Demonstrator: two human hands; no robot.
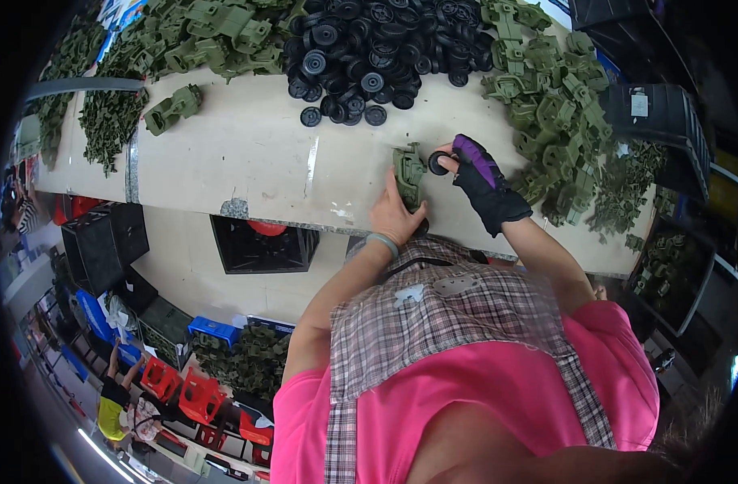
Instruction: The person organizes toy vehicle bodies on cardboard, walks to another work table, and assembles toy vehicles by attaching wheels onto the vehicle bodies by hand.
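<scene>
My left hand [397, 216] is closed round the near end of an olive-green plastic toy vehicle body [409, 173], holding it on the table close to the front edge. My right hand [486, 181] wears a black and purple glove with bare fingertips. Between its thumb and fingers it pinches a small black toy wheel [438, 164], right beside the right side of the vehicle body. A dark round shape shows by my left thumb, too hidden to name.
A big heap of black wheels [373, 81] lies on the far side of the table [248, 145]. Green body parts are piled at far left [216, 36] and right [554, 113]. One green body [174, 110] lies alone at left. A black crate [264, 246] stands below the front edge.
</scene>
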